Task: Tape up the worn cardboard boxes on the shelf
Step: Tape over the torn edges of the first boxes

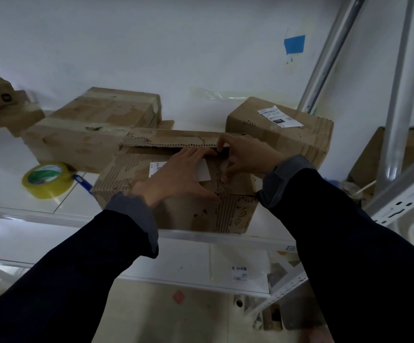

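The white shelf [52,214] carries four cardboard boxes in view. The largest, the long box [94,125] at rear left, shows pale tape bands across its top and I judge it already dealt with. The labelled box [275,129] at rear right has stripped, ribbed edges and no fresh tape that I can make out. A fourth box [0,102] at far left is blurred; condition not determined. The box in hand [176,211] sits at the shelf's front edge, its outer paper worn through to the corrugation on the near face and top, and its far flap [171,141] stands slightly raised, leaving a dark gap along the seam. My left hand [176,174] lies flat, fingers extended, pressing the near top panel down at that seam. My right hand [245,157] has its fingers curled at the right end of the same gap, pinching the flap edge; whether a strip of tape is under the fingers I cannot tell. The yellow tape roll [48,179] rests on the shelf just left of this box, with a blue-handled tool [83,181] beside it, neither being held. Assessment: this box is closed up but not yet sealed; at least the labelled box remains.
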Demonstrator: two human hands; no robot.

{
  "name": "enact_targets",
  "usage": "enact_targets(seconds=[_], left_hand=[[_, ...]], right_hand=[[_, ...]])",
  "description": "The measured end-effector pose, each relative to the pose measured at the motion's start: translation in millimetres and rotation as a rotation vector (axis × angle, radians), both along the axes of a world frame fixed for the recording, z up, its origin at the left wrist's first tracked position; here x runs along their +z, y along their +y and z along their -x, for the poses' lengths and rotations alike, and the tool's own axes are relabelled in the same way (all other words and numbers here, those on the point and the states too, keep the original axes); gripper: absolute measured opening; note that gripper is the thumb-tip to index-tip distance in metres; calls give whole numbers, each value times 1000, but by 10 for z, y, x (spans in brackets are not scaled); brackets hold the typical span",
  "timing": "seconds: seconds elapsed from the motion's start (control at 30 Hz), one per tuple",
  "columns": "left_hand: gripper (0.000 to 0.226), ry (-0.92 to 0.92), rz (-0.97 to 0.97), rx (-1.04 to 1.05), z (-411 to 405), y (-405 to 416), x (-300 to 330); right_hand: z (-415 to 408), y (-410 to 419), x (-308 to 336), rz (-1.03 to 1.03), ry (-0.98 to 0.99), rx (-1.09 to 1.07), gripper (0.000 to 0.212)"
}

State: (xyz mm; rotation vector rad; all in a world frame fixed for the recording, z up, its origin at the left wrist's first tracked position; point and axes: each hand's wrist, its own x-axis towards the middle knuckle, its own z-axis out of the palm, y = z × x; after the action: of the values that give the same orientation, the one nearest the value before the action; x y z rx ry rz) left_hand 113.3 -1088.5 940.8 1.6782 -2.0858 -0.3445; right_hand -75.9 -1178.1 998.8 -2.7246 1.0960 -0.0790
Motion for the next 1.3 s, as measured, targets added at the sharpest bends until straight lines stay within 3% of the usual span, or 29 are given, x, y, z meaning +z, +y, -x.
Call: enact_targets(seconds=[0.2, 0.53, 0.67, 0.83, 1.13, 1.3], left_hand=[[111, 17, 3, 1, 1, 20, 9], [108, -10, 21, -12, -7, 1, -16], [102, -15, 34, -26, -10, -4, -26], [101, -28, 42, -32, -1, -7, -28], [108, -54, -10, -17, 13, -10, -3], [110, -62, -26, -20, 7, -27, -10]], right_hand=[[-95, -16, 54, 42, 21, -17, 45], [-86, -6, 40, 95, -26, -51, 45], [-41, 50, -46, 190, -114, -62, 25], [70, 196, -112, 112, -236, -141, 2], [390, 538, -479, 22, -187, -8, 44], [505, 677, -488, -62, -272, 47, 41]])
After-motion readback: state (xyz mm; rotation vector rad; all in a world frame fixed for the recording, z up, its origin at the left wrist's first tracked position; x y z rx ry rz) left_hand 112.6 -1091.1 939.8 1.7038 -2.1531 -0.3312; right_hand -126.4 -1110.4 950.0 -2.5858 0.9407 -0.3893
